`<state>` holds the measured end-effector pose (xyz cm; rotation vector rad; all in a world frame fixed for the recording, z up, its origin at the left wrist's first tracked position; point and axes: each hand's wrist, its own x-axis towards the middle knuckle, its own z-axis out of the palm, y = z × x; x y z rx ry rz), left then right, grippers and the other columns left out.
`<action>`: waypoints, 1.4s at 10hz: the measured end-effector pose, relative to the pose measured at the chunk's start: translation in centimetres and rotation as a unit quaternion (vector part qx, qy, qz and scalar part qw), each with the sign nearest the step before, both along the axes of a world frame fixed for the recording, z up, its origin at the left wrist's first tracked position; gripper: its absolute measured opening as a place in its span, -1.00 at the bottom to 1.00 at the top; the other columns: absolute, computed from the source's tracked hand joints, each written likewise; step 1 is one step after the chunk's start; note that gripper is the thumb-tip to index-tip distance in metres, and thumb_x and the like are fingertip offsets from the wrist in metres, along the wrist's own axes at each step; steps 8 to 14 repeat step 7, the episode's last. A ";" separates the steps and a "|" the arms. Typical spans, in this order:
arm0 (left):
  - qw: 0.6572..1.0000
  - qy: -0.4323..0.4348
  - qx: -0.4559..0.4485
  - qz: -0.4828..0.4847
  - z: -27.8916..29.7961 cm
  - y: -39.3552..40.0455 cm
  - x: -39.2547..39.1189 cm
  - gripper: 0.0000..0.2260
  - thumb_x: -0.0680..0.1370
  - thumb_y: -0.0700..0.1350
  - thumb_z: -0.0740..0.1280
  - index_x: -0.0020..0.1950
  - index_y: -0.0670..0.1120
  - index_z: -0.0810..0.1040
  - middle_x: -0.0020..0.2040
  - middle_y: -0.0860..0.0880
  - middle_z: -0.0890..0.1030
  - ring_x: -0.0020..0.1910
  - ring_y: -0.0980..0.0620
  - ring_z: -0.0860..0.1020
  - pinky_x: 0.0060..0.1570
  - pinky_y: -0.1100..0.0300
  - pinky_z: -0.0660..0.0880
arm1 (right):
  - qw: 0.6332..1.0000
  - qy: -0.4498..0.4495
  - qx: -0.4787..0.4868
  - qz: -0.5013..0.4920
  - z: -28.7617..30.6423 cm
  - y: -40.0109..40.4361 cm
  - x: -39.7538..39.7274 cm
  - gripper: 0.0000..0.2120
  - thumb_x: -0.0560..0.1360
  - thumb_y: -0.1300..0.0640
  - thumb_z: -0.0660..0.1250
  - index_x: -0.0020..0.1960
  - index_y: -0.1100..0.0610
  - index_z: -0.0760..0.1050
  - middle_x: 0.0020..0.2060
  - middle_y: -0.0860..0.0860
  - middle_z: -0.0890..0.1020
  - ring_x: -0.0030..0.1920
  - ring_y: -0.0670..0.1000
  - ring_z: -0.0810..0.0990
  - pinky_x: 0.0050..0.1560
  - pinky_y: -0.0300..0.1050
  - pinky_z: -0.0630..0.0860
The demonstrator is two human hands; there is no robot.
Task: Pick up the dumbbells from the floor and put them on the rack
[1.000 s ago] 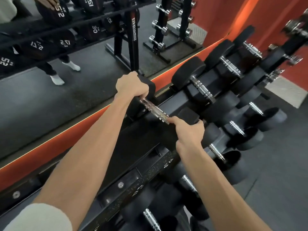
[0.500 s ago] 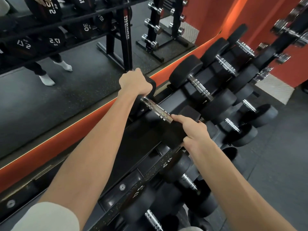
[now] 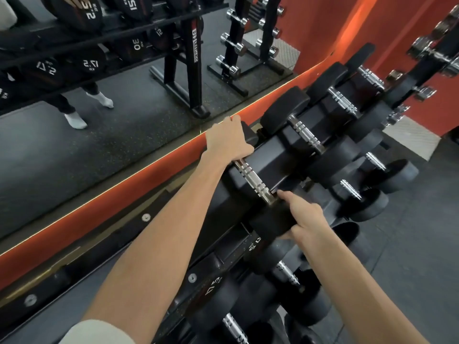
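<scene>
Resting on the top tier of the rack (image 3: 159,220), the dumbbell (image 3: 253,181) lies with its chrome handle running between the two hands. The left hand (image 3: 227,142) covers the far black head, fingers (image 3: 236,120) draped over its top edge and curled round it. The right hand (image 3: 304,218) grips the near head from the side, its index finger stretched forward to touch the end of the handle while the remaining fingers wrap under the rubber.

Just to the right of both hands sits a neighbouring dumbbell (image 3: 305,134) on the same tier, close beside the held one, with more dumbbells lined up beyond it toward the orange wall (image 3: 323,28). Below the right hand, the lower tiers carry further black-headed dumbbells, one directly under the wrist (image 3: 285,271). A weight label (image 3: 213,286) is printed on the rack's front rail below the left forearm.

Beyond the left fingers a mirror (image 3: 111,145) runs along the wall, reflecting the dark floor, another rack of numbered weights, a small stand of chrome dumbbells (image 3: 238,45), and a person's legs in white socks (image 3: 74,119).
</scene>
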<state>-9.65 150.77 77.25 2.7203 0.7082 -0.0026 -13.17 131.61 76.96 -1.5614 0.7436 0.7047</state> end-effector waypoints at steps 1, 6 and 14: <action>0.998 -0.004 0.037 0.043 -0.5 -1.3 0.3 -0.27 0.43 0.19 0.44 0.44 -0.17 0.32 0.36 -0.17 0.45 0.28 -0.24 0.49 0.15 -0.09 0.45 | 1.000 -0.010 -0.009 -0.001 0.2 -0.3 0.3 -0.48 0.45 0.16 0.56 0.27 0.23 0.38 0.12 0.20 0.59 -0.04 0.22 0.65 -0.26 0.19 0.60; 0.993 0.025 0.099 0.066 -0.9 -3.2 -1.8 -0.22 0.53 0.04 0.43 0.59 -0.15 0.08 0.49 -0.27 0.27 0.41 -0.32 0.32 0.33 -0.18 0.31 | 0.997 0.009 0.077 0.029 -1.1 -2.4 -0.4 -0.49 0.23 0.17 0.61 0.11 0.23 0.53 -0.12 0.15 0.62 -0.01 0.21 0.69 0.06 0.21 0.63; 0.991 0.061 0.082 0.084 -0.3 -4.7 -1.9 -0.17 0.54 0.08 0.39 0.63 -0.14 -0.02 0.58 -0.32 0.09 0.52 -0.40 0.11 0.47 -0.22 0.12 | 0.994 0.002 0.096 0.046 -0.1 -3.6 0.2 -0.54 0.34 0.21 0.59 0.15 0.21 0.46 -0.07 0.14 0.57 -0.07 0.18 0.61 0.03 0.23 0.59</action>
